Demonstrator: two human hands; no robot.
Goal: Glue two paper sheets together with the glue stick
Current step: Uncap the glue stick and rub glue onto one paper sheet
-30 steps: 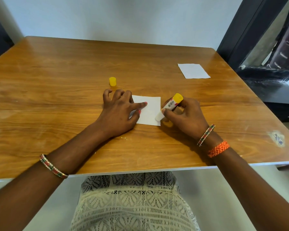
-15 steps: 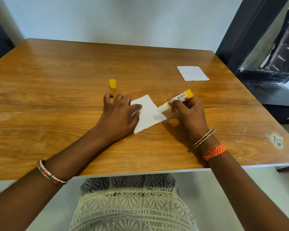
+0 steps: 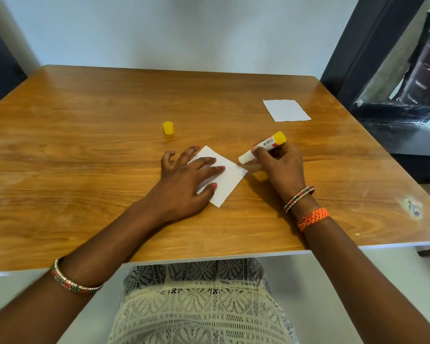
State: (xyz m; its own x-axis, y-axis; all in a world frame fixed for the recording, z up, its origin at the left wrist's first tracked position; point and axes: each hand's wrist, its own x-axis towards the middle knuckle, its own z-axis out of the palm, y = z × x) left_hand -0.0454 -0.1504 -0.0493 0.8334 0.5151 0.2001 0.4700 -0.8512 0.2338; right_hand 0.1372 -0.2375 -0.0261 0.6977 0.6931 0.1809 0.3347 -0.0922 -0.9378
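Observation:
A small white paper square (image 3: 230, 178) lies turned like a diamond on the wooden table (image 3: 85, 150). My left hand (image 3: 184, 184) rests flat on its left part, fingers spread, pinning it down. My right hand (image 3: 281, 165) holds the uncapped glue stick (image 3: 263, 147), white with a yellow end, tilted so its glue tip hovers just off the paper's right corner. A second white paper sheet (image 3: 286, 110) lies apart at the far right of the table. The yellow cap (image 3: 168, 127) stands upright beyond my left hand.
The table's near edge (image 3: 209, 256) runs just above my lap. A dark door frame (image 3: 353, 58) and dark furniture (image 3: 407, 125) stand to the right of the table. A scuffed patch (image 3: 411, 207) marks the right front of the tabletop.
The paper has rotated counter-clockwise under my left hand into a diamond. My right hand with the glue stick has moved from the paper's lower right edge up to its right corner.

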